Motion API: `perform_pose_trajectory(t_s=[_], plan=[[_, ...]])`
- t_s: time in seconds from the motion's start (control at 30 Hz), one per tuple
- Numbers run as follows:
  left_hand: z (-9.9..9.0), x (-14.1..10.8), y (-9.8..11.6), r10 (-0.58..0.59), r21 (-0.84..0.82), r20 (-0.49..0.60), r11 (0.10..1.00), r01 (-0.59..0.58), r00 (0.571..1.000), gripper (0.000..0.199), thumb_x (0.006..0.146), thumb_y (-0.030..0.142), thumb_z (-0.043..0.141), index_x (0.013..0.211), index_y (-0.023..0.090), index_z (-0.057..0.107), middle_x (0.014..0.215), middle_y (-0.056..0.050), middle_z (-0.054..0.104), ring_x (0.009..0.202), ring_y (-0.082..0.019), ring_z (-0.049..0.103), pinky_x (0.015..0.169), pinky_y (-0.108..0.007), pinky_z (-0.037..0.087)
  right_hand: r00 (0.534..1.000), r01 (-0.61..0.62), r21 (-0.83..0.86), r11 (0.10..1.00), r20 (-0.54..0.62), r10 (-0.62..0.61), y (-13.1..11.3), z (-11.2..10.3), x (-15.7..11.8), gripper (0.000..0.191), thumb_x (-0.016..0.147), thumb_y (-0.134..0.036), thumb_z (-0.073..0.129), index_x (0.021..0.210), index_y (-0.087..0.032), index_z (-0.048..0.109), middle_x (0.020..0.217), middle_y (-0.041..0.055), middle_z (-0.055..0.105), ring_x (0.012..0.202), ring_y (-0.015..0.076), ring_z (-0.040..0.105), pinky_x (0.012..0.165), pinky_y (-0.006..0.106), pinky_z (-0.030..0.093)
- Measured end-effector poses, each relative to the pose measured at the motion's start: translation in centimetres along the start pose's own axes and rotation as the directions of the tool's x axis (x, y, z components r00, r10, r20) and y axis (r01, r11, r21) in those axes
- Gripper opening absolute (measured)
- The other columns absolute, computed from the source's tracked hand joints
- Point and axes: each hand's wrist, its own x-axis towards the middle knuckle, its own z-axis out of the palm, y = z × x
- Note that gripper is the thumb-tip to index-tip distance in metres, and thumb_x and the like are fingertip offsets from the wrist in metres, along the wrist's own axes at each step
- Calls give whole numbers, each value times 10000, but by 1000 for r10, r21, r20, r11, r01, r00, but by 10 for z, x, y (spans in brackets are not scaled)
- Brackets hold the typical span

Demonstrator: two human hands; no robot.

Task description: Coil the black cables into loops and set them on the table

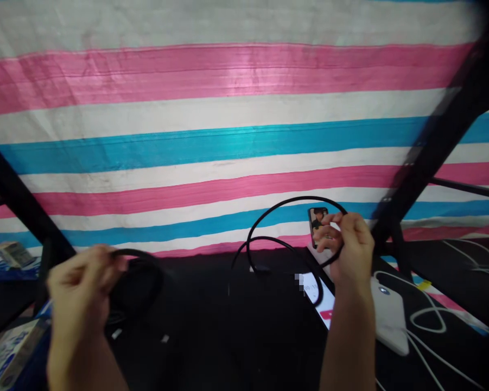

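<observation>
Left hand (81, 278) pinching black coil (135, 251) between fingertips, right hand (348, 239) with grip closed on looped black cable (295, 199), both above dark bench (211, 320), lit phone (312, 288) beside right forearm, striped sheet (211, 146) behind.

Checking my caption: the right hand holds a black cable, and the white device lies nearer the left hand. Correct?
Not quite: the head view shows the white device nearer the right hand, which holds the black cable as you say.

I count my two hands (81, 279) (352, 250), two phones (325, 304) (315, 216), one white device (391, 320), at least two boxes (13, 253) (10, 347) and two pale scraps (116, 334) (165, 339); whether the black cable (309, 197) is one piece, I can't tell.
</observation>
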Motion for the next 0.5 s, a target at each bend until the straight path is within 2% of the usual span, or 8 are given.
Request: perform_pose_trajectory(t_s=[0.03, 0.07, 0.13, 0.2, 0.27, 0.33, 0.4, 0.5], plan=[[8, -6, 2, -51, 15, 125, 999, 49, 991, 414, 655, 520, 688, 533, 137, 592, 376, 40, 377, 337, -50, 284, 358, -191, 247, 1000, 7, 29, 1000, 15, -7, 0, 3, -2, 299, 740, -444, 643, 703, -193, 485, 673, -39, 539, 399, 76, 535, 254, 143, 356], [17, -12, 5, -84, 45, 257, 996, 75, 963, 403, 704, 504, 654, 548, 134, 617, 415, 17, 429, 375, -61, 334, 380, -193, 259, 999, 15, 52, 999, 34, -16, 1, 6, -3, 298, 746, -438, 642, 700, -194, 478, 669, -45, 534, 390, 74, 526, 255, 146, 358], [32, -23, 14, -102, 112, 478, 992, 55, 872, 389, 805, 467, 552, 620, 144, 664, 496, -6, 474, 459, -79, 387, 422, -194, 268, 996, 51, 81, 995, 67, -57, 1, 10, -6, 299, 743, -427, 654, 694, -195, 472, 658, -51, 529, 376, 71, 513, 261, 157, 366], [46, -33, 25, -98, 145, 614, 989, 10, 783, 318, 838, 437, 513, 831, 175, 692, 482, 31, 380, 452, -73, 310, 420, -194, 228, 992, 104, 89, 991, 67, -110, -1, 15, -10, 302, 733, -426, 669, 697, -194, 479, 648, -51, 527, 370, 68, 501, 268, 162, 365], [56, -41, 32, -143, 177, 706, 984, 23, 693, 355, 845, 417, 515, 1131, 221, 595, 477, 70, 255, 443, -76, 212, 412, -197, 174, 989, 141, 101, 985, 39, -145, -3, 20, -14, 311, 733, -441, 668, 699, -193, 483, 637, -51, 518, 364, 60, 481, 265, 156, 343], [62, -46, 34, -206, 222, 769, 974, 50, 605, 490, 849, 415, 512, 1304, 250, 433, 496, 80, 218, 459, -83, 192, 421, -196, 166, 985, 164, 131, 978, 23, -168, -7, 27, -18, 322, 743, -463, 651, 695, -195, 478, 624, -54, 502, 355, 52, 450, 259, 150, 316], [66, -50, 32, -244, 256, 822, 965, 49, 514, 520, 850, 434, 503, 1326, 247, 406, 504, 79, 256, 470, -85, 227, 434, -194, 194, 983, 182, 162, 970, -6, -183, -10, 34, -22, 337, 745, -481, 641, 686, -198, 467, 616, -60, 476, 360, 46, 426, 258, 143, 295], [69, -50, 27, -274, 291, 874, 956, 17, 401, 432, 840, 466, 500, 1183, 213, 569, 501, 64, 320, 470, -82, 255, 434, -200, 199, 983, 180, 175, 968, -69, -170, -11, 41, -25, 376, 710, -511, 660, 683, -200, 450, 614, -65, 439, 382, 42, 406, 264, 131, 272]])
